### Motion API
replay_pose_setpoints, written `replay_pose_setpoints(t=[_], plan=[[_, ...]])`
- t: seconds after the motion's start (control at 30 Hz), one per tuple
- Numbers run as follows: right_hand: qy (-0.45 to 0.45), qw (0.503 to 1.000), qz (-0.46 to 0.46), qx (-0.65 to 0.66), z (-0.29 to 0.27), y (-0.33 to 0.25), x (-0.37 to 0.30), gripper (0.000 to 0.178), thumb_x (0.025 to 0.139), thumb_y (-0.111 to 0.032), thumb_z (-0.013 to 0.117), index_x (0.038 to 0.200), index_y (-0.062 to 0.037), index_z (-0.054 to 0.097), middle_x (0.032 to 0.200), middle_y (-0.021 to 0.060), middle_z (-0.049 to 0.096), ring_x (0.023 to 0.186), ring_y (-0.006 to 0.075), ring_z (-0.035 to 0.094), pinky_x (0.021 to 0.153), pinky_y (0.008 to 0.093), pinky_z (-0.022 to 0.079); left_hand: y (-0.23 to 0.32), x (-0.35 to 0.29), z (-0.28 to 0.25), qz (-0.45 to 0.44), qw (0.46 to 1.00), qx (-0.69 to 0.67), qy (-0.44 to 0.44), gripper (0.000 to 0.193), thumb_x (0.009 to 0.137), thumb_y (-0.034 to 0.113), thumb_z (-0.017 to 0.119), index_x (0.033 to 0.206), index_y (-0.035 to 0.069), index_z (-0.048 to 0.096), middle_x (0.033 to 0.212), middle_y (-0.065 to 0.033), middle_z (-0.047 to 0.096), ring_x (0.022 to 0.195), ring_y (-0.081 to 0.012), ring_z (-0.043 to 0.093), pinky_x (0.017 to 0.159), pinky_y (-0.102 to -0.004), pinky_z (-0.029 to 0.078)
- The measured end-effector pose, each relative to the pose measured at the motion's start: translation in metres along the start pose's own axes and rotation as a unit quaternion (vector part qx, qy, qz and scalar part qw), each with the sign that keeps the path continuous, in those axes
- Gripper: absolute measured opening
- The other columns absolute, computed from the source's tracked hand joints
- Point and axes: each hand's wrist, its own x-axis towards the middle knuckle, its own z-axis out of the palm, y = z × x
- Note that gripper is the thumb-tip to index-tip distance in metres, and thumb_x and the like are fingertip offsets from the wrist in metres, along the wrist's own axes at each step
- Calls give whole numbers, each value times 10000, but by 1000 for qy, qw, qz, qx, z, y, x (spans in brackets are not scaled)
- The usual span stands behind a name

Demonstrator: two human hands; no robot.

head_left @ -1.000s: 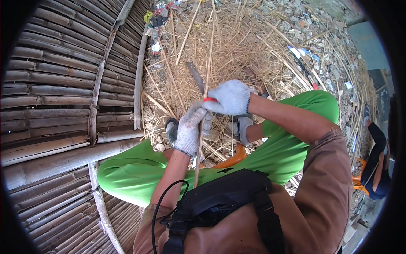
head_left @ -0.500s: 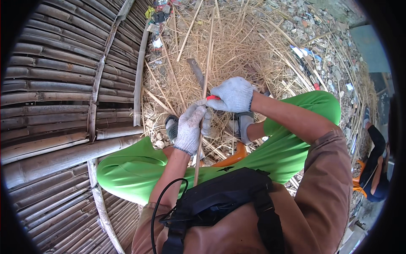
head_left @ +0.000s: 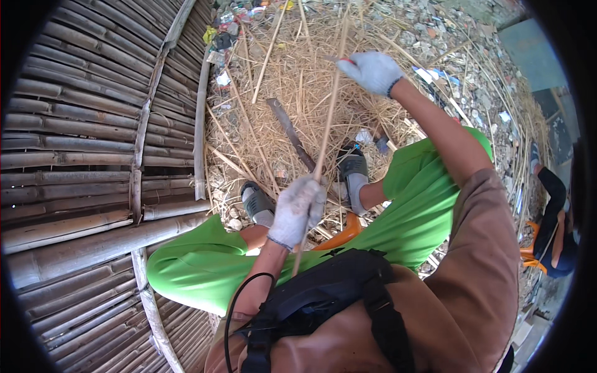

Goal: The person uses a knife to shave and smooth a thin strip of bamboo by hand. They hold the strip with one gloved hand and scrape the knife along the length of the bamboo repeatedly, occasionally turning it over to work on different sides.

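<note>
My left hand (head_left: pixel 297 208), in a whitish knit glove, is closed round a long thin bamboo strip (head_left: pixel 329 124). The strip slants from near my waist up toward the far ground. Beside its far part, my gloved right hand (head_left: pixel 373 71) is closed on a small knife (head_left: pixel 349 61). Only a bit of the red handle and a blurred thin blade at the strip show; the fingers hide the rest. Between my feet and the straw lies a long, flat, dark piece (head_left: pixel 286 124), its material unclear.
Straw-like shavings (head_left: pixel 367 93) and loose strips cover the ground, with rubble and litter beyond. A bamboo slat wall (head_left: pixel 81 112) rises at the left. An orange seat (head_left: pixel 345 233) shows under my legs. At the far right another person (head_left: pixel 550 186) sits on an orange chair (head_left: pixel 528 248).
My right hand has moved away from my left, far along the strip, with the knife. The left hand has come slightly nearer to me, still round the strip, which now tilts more to the right.
</note>
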Motion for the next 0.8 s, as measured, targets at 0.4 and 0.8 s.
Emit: replay_pose_setpoints(t=[0.4,0.8], plan=[[-70,969,-220,91,39,-112,-79,306,865,-418,681,860,-114,660,789,156,709,776,389,724,696,536,576,13,31,-29,8,996,-26,82,301,1081,219,620,1309,24,604,812,-19,651,532,-85,543,426,-230,400],[-51,992,-109,25,48,-99,-61,258,874,-385,673,829,-137,730,760,154,727,730,375,740,664,512,598,5,36,-13,22,995,19,94,216,1088,204,595,1209,27,621,800,-22,636,537,-82,528,426,-225,393]])
